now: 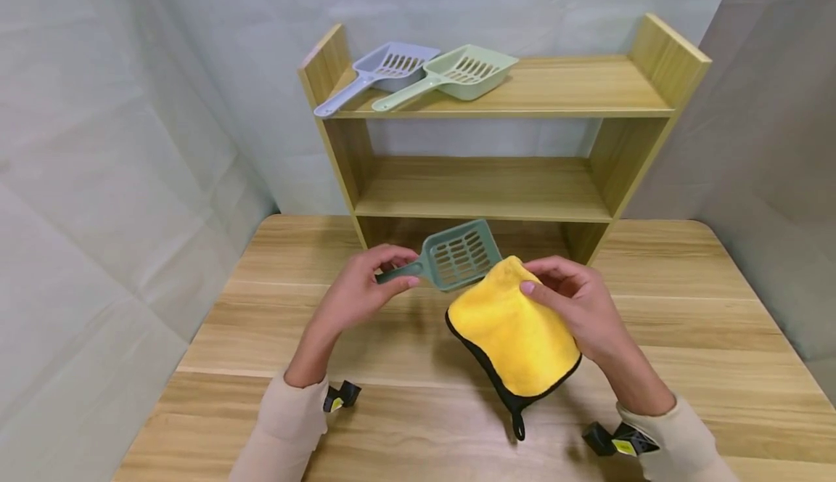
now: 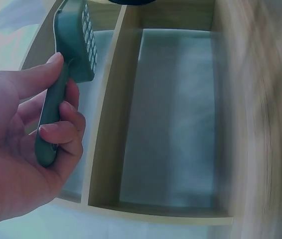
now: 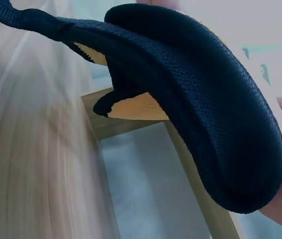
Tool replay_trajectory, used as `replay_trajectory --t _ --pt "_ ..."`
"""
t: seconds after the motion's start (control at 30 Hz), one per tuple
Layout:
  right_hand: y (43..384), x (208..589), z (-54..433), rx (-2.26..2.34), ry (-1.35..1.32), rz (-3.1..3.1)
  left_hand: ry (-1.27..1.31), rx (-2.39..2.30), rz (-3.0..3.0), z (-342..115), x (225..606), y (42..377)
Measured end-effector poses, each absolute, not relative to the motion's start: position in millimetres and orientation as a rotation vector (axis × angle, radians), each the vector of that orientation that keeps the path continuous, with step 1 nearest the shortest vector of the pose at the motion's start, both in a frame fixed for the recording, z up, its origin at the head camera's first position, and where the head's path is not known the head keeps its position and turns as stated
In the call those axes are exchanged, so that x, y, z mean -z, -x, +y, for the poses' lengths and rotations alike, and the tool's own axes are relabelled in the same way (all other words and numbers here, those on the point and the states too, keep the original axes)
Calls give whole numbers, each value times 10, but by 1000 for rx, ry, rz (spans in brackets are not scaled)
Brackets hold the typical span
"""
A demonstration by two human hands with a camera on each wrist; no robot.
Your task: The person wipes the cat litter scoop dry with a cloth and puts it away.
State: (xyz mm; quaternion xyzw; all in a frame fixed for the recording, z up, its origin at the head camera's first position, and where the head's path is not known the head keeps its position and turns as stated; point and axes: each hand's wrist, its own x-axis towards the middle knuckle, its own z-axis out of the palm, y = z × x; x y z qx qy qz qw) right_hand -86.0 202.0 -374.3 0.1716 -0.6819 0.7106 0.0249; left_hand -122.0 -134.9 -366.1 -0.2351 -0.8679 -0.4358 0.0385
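My left hand [image 1: 362,286] grips the handle of a dark green slotted litter scoop [image 1: 457,257], raised over the table in front of the shelf. In the left wrist view, fingers and thumb wrap the handle of the scoop [image 2: 71,45]. A yellow cloth [image 1: 516,329] with black edging and a hanging loop is pinched at its top by my right hand [image 1: 578,304]. The cloth's upper corner overlaps the scoop's right edge in the head view. Up close in the right wrist view, the cloth's dark side [image 3: 196,99] faces the camera and hides most of the hand.
A wooden shelf unit [image 1: 496,186] stands at the back of the wooden table [image 1: 405,424]. On its top board lie a lilac scoop [image 1: 392,61] and a pale green scoop [image 1: 470,68], side by side at the left. Pale sheeting [image 1: 98,177] hangs around the table.
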Motion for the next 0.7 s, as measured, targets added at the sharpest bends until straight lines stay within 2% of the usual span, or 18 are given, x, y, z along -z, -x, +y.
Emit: replay_trajectory --t 0.7 --pt "875 3797 1856 -2234 -527 -2099 683 1297 -2612 -971 3713 1211"
